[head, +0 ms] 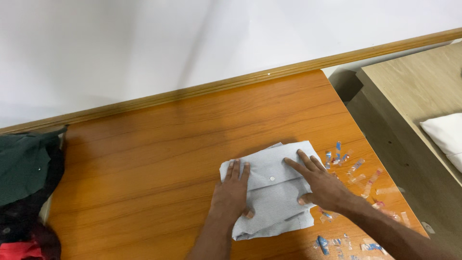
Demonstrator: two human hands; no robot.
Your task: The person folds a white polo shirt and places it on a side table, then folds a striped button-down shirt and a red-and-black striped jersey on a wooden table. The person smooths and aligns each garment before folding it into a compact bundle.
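Both hands (231,195) (320,185) press flat a folded, pale striped shirt (274,192)

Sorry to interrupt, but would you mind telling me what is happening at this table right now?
A person presses both hands flat on a folded, finely striped pale shirt lying on an orange wooden table. The left hand rests on its left edge, the right hand on its right side. Scraps of clear tape litter the table to the right, and dark clothes are piled at the left end.
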